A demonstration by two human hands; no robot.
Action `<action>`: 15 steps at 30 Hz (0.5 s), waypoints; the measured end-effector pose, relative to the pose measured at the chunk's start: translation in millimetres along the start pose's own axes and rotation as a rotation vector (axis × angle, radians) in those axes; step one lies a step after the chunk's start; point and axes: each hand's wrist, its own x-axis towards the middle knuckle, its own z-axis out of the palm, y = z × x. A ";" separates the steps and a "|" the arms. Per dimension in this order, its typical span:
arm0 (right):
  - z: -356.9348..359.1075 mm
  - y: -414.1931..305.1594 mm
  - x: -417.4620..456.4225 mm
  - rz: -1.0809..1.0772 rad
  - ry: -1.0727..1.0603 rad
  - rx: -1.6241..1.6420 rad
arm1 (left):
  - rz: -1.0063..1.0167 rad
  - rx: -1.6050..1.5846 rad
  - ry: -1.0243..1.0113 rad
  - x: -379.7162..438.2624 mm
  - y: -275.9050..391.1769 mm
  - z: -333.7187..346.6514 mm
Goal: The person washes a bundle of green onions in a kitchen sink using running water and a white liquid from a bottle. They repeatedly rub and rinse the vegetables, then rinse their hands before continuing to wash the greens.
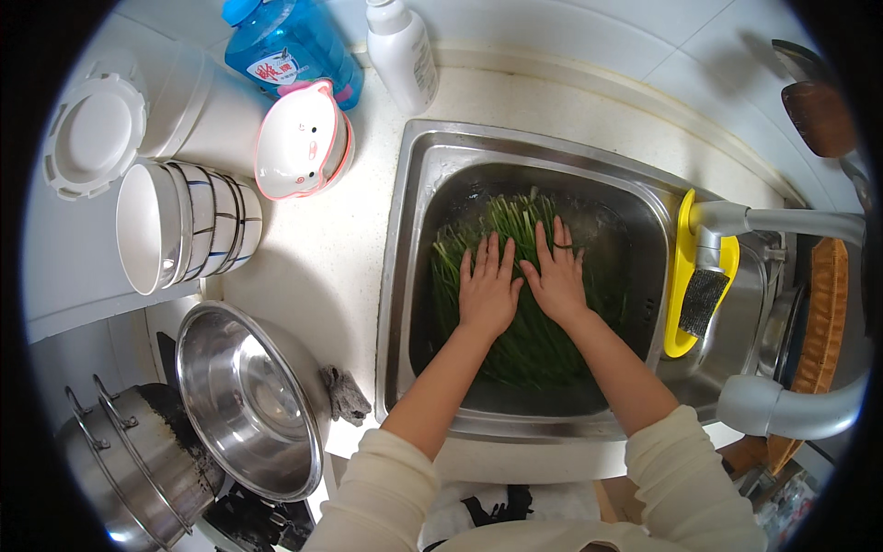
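Note:
Long thin greens that look like chives point(531, 352) lie in water in a stainless-steel sink basin point(407, 276), their pale cut ends towards the far side. My left hand point(488, 290) rests flat on the bunch, palm down and fingers spread. Beside it, my right hand point(557, 279) also presses palm down on the greens, a little further to the right. A thin strand lies across the right fingers. Neither hand is closed around anything, and the thumbs point towards each other. The underside of both palms is hidden.
A silver-grey faucet point(717, 217) and yellow sink tray point(679, 331) with a dark scrubber are right of the basin. At left stand a steel bowl point(248, 407), stacked bowls point(221, 224), a pig-faced bowl point(296, 145), a blue detergent bottle point(296, 41) and a grey cloth point(345, 397).

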 end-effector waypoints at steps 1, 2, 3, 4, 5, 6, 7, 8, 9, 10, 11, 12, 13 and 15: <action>8.0 -2.5 3.2 -0.012 0.003 -0.014 | -0.017 0.018 -0.012 1.6 -4.1 6.5; 15.3 -4.8 9.6 0.006 -0.017 0.042 | -0.026 0.097 -0.008 5.1 -9.8 12.8; 20.7 -1.9 10.5 -0.023 0.043 -0.001 | -0.031 0.113 -0.043 10.1 -6.7 12.1; 25.9 0.9 11.0 -0.053 0.103 -0.045 | -0.036 0.130 -0.078 13.6 -3.4 9.8; 29.2 5.8 10.4 -0.084 0.162 -0.090 | -0.040 0.147 -0.112 15.6 -0.4 8.9; 30.8 4.4 5.5 -0.113 0.178 -0.117 | -0.014 0.119 -0.067 12.0 -2.1 9.1; 32.1 7.4 7.1 -0.119 0.148 -0.119 | 0.014 0.090 -0.022 6.9 -3.6 10.4; 32.7 13.3 11.2 -0.125 0.118 -0.121 | 0.042 0.061 0.024 3.4 -5.3 11.7; 27.6 12.9 14.1 -0.133 0.095 -0.128 | 0.045 0.051 -0.007 5.2 -7.8 10.4; 23.5 10.7 13.6 -0.140 0.082 -0.090 | 0.048 0.041 -0.037 8.9 -10.9 9.1; 18.7 9.2 12.5 -0.148 0.070 -0.052 | 0.051 0.031 -0.068 10.8 -13.2 7.6; 12.0 7.1 12.4 -0.155 0.055 -0.015 | 0.041 0.045 -0.097 11.7 -11.1 0.3; 4.6 9.4 10.3 -0.140 0.102 0.091 | 0.033 0.051 -0.125 12.6 -4.8 -10.8; -6.1 13.1 0.9 -0.117 0.189 0.317 | 0.065 0.073 -0.095 8.6 -7.7 -16.1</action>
